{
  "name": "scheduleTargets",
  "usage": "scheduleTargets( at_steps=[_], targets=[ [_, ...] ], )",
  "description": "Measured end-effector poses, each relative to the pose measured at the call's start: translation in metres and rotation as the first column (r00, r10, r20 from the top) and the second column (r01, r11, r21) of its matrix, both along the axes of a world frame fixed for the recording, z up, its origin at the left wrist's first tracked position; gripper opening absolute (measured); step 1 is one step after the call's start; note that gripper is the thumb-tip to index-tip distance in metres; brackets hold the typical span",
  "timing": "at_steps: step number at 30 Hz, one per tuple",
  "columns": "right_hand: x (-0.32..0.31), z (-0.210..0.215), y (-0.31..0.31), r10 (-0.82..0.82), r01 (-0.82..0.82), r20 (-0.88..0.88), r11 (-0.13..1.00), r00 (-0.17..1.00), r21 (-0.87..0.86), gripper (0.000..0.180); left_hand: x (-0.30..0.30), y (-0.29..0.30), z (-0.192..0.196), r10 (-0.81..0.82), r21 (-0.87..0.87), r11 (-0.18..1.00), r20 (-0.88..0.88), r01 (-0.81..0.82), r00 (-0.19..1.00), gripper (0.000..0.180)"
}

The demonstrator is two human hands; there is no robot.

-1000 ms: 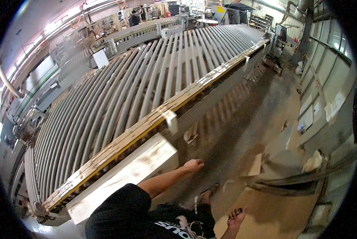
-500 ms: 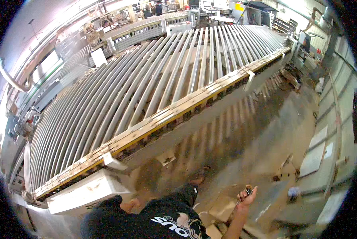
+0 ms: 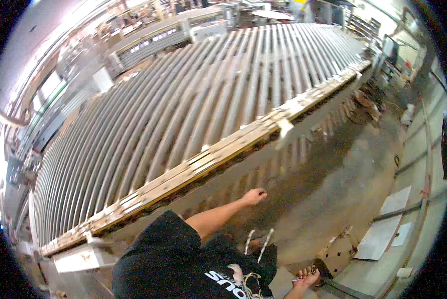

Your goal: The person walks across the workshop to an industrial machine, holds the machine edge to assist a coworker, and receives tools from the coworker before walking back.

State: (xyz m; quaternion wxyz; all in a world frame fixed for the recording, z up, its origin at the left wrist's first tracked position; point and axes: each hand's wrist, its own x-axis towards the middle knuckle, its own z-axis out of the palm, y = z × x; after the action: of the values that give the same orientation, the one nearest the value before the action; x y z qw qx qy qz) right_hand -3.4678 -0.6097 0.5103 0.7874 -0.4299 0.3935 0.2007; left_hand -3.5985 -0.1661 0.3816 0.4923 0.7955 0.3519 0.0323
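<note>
Pictured from overhead beside a long slatted metal bed [image 3: 208,114] on a workshop floor [image 3: 343,179]. Stretched the left hand [image 3: 254,196] forward and low, fingers curled together into a loose fist, gripping nothing visible and stopping short of the bed's side wall. Kept the right hand [image 3: 305,277] down at the hip, fingers clamped on a small dark object [image 3: 299,279], too small and blurred to identify; hung there above the floor near the lower edge of the view.

Judged best handled with a firm pinch around the object's middle and the wrist close to the body, since any slip would likely have dropped it onto dusty concrete among scraps. Also judged wise to keep the free arm clear of the wooden edge rail [image 3: 198,162], where a pale bracket [image 3: 285,128] jutted out over the walkway.

Wore open sandals [image 3: 256,241], poor cover for toes on such ground. Lay to the right: flat pale panels [image 3: 383,229] on the floor, and a perforated brown block [image 3: 335,254] just beside the loaded hand, both narrowing the footing. Sat at lower left, under the bed's corner, a white box [image 3: 84,256]. Crowded the far background with machinery and clutter, too distorted to tell apart.
</note>
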Motion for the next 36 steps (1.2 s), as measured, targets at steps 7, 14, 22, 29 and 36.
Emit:
scheduleTargets(
  at_steps=[7,14,22,29,36],
  targets=[
    [0.210,-0.084,0.018,-0.028,0.036,-0.029,0.945,0.999,0.326,0.030,0.249,0.052,0.030,-0.208,0.191,0.960,-0.009,0.206,0.978,0.041],
    [0.479,0.007,0.136,0.085,-0.077,-0.035,0.981,0.996,0.181,0.041,0.287,0.094,-0.069,-0.347,-0.147,0.932,-0.629,0.331,0.696,0.043],
    [0.766,0.000,0.235,0.260,-0.278,0.112,0.941,0.959,0.191,0.052,0.443,0.154,-0.105,-0.267,-0.286,0.956,-0.754,0.065,0.600,0.049],
    [0.938,-0.039,0.206,0.112,-0.097,-0.085,0.982,0.990,0.161,0.032,0.754,0.227,-0.164,-0.453,-0.235,0.885,-0.638,0.403,0.623,0.057],
    [1.082,-0.044,0.154,-0.344,0.339,-0.004,0.922,0.939,0.185,0.025,1.246,0.303,-0.049,-0.362,0.139,0.908,-0.212,0.395,0.908,0.043]
  ],
)
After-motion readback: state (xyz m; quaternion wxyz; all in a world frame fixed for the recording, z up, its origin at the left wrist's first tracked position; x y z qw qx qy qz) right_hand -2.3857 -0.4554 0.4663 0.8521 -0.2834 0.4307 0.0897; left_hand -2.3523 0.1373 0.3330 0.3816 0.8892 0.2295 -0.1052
